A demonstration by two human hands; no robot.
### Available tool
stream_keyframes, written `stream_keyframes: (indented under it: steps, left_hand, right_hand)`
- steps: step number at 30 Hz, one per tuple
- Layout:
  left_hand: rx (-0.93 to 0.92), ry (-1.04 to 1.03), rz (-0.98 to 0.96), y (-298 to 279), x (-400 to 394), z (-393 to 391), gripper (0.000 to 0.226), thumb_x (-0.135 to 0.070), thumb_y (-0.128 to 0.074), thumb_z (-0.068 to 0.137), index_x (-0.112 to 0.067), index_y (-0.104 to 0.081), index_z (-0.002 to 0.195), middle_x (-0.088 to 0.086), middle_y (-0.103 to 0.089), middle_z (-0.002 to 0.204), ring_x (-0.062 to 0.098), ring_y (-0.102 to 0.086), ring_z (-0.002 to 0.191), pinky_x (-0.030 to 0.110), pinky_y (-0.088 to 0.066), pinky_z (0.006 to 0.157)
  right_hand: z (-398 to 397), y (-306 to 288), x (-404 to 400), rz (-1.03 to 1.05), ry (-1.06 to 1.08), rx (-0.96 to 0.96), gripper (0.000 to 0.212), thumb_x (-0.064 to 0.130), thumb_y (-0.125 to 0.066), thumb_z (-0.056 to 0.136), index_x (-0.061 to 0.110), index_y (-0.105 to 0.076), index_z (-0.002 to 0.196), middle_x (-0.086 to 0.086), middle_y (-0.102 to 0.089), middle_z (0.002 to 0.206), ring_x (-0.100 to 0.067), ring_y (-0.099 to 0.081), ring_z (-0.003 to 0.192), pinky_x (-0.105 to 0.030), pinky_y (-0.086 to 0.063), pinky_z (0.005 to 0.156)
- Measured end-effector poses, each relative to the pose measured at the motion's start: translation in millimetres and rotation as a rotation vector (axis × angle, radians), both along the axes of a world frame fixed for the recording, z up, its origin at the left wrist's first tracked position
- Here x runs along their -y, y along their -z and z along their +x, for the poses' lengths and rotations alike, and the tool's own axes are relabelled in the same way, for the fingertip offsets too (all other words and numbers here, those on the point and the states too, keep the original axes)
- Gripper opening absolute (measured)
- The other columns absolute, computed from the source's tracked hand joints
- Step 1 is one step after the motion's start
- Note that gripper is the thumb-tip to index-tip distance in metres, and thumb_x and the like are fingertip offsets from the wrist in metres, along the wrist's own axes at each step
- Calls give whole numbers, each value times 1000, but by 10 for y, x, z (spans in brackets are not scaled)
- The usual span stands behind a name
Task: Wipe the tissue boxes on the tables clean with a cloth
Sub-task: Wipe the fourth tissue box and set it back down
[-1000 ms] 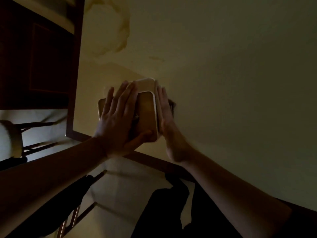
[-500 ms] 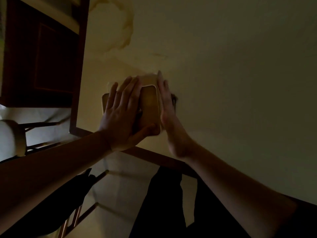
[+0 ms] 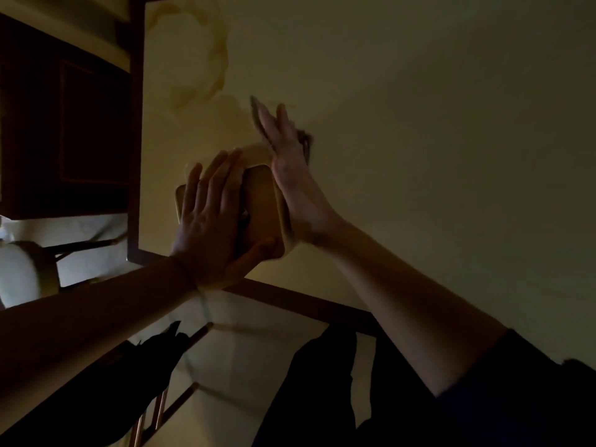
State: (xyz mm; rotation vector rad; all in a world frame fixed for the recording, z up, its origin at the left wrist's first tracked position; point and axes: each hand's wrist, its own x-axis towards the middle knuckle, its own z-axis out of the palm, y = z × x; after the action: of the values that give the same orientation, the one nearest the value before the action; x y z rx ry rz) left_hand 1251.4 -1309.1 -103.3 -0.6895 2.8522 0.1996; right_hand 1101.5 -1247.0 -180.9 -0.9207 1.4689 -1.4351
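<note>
While your left hand lies flat with straight fingers over the top of the tan, rounded-corner tissue box, its thumb reaches under the box's near corner to steady it. The box sits on the pale yellowish table, close to the corner where the table's dark wooden left edge and near edge meet. Your right hand stands on edge against the right side of the box, its fingers straight and stretched past the box's far end. A dark, crumpled cloth peeks out behind that hand, on the side away from the box (how the fingers keep hold of it is hidden and blurred, so you cannot tell). Faint ring-shaped stains mark the table towards its far left corner. Off the left edge stands a dark wooden cabinet, and nearer you a chair with a pale round seat. Light is dim throughout.
</note>
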Motion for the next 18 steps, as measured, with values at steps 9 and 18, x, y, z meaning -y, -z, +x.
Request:
stream_keyframes:
  steps: [9, 18]
  left_hand:
    - [-20, -11, -19, 13, 14, 2, 118, -78, -51, 83, 3, -17, 162, 20, -23, 168, 34, -15, 159, 63, -10, 126]
    - [-34, -2, -28, 2, -9, -5, 114, -73, -51, 86, 2, -14, 163, 18, -21, 169, 32, -15, 159, 60, -9, 127]
  right_hand:
    - [341, -189, -738, -67, -20, 73, 70, 51, -22, 111, 16, -5, 169, 1, 11, 177, -21, 15, 162, -63, 0, 129]
    - [532, -219, -1029, -4, -34, 152, 70, 51, -20, 109, 23, 5, 168, 11, 14, 175, -13, 17, 161, -61, 3, 129]
